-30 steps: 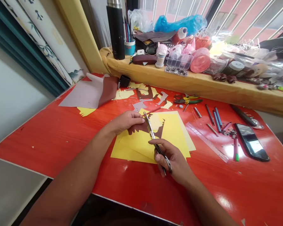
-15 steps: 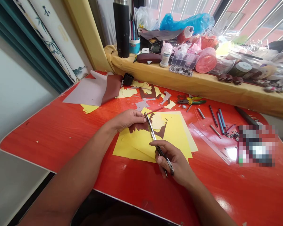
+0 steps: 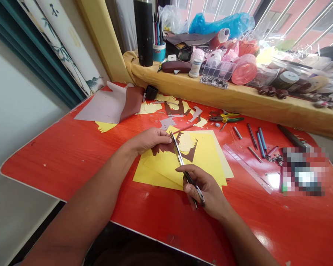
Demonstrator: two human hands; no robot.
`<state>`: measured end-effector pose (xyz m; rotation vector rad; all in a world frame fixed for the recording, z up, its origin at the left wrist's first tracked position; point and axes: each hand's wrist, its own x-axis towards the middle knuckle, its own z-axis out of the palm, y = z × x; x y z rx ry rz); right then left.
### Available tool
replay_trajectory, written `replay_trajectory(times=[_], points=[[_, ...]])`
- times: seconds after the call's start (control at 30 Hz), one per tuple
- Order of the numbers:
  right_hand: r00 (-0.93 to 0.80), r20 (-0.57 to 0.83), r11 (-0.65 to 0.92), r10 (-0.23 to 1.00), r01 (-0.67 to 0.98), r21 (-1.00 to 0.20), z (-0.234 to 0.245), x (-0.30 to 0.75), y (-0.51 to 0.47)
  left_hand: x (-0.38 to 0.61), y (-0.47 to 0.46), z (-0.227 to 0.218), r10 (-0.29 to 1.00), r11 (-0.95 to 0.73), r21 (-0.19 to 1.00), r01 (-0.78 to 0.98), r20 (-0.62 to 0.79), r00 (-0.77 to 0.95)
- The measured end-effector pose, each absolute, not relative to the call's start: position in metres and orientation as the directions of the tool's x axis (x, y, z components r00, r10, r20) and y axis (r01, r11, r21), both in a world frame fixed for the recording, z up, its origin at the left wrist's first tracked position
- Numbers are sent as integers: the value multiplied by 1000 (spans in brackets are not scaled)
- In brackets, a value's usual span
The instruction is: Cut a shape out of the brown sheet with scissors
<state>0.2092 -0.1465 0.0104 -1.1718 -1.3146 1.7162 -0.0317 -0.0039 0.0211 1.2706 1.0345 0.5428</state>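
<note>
The left hand (image 3: 151, 141) is curled, fingers together, closed over the edge of a brown paper cutout (image 3: 162, 149), and the right hand (image 3: 207, 192) has its fingers wrapped firmly around the handles of a pair of long, slim scissors (image 3: 180, 159). From where I stand, the blades look almost closed and point up toward the left hand, their tips just beside its fingertips (image 3: 168, 136). The cutout lies on a stack of yellow paper sheets (image 3: 166, 171), which sits near the middle of the red tabletop (image 3: 58, 166), and both hands are right over that stack. Beyond the stack, scraps of yellow, brown and grey paper (image 3: 172, 109) lie scattered, with a folded grey-and-brown sheet (image 3: 108, 107) farther off to the left. To the right of the stack are a transparent ruler (image 3: 246, 168), green-handled pliers (image 3: 227, 118) and several pens and metal rods (image 3: 259, 142). Farther right, an object (image 3: 303, 171) is too blurred to identify. Past the stack, a padded ledge (image 3: 211, 92) holds a black flask (image 3: 143, 33), a cup of brushes (image 3: 159, 46) and a plastic organizer box (image 3: 219, 70).
</note>
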Motion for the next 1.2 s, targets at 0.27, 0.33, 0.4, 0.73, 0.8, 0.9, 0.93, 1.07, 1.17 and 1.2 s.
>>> replay_trajectory(times=[0.27, 0.33, 0.4, 0.73, 0.8, 0.9, 0.93, 1.07, 1.17, 1.2], points=[[-383, -243, -256, 891, 18, -966, 9, 210, -148, -31, -5, 24, 819, 266, 939, 218, -339, 462], [-382, -247, -257, 891, 26, -966, 9, 210, -148, -31, -5, 24, 819, 261, 941, 216, -334, 466], [-382, -251, -258, 889, 34, -966, 9, 210, -148, -31, -4, 24, 817, 259, 941, 217, -334, 469], [-382, -246, -250, 891, 40, -968, 10, 209, -147, -32, -4, 24, 799, 264, 919, 293, -378, 468], [-379, -251, -256, 890, 40, -966, 9, 209, -147, -32, -4, 24, 793, 267, 910, 317, -395, 465], [-371, -257, -268, 892, 23, -963, 7, 208, -146, -34, -2, 24, 796, 265, 906, 329, -398, 456], [-367, -258, -273, 893, 13, -962, 6, 207, -146, -35, -1, 24, 796, 260, 906, 335, -398, 456], [-327, -264, -288, 908, -27, -957, 2, 201, -144, -32, -3, 23, 789, 216, 872, 439, -420, 448], [-240, -246, -261, 939, -32, -965, -3, 200, -140, -22, -11, 17, 744, 171, 806, 567, -483, 462], [-208, -231, -241, 950, -21, -970, -5, 201, -138, -19, -14, 14, 736, 134, 786, 604, -487, 470]])
